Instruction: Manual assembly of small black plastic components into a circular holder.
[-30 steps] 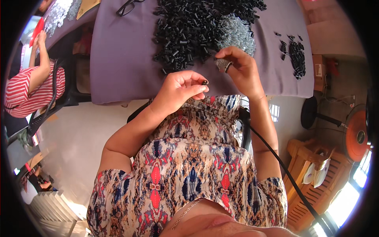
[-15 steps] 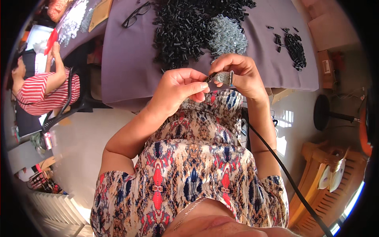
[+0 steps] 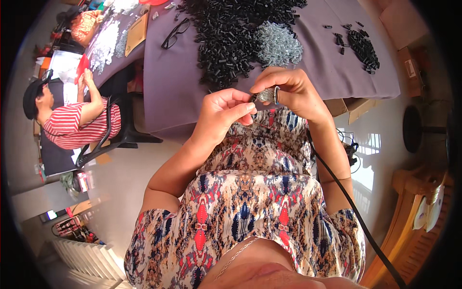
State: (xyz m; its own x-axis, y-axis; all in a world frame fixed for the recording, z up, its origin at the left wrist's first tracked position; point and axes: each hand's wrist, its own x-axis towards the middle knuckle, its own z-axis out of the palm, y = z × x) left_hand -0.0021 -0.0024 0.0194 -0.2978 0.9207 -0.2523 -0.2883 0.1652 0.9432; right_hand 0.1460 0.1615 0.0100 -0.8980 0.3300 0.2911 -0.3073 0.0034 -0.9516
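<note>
Black parts heap [image 3: 231,33] beyond hands

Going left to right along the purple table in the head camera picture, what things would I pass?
Silvery parts on the far left → brown envelope → black-framed glasses → big heap of small black parts → grey metal pile → small black heap. Below, the left hand and right hand pinch a small metal piece.

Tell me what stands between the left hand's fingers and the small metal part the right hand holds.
Nothing visible does. The left hand pinches right at the small metal part held by the right hand.
</note>
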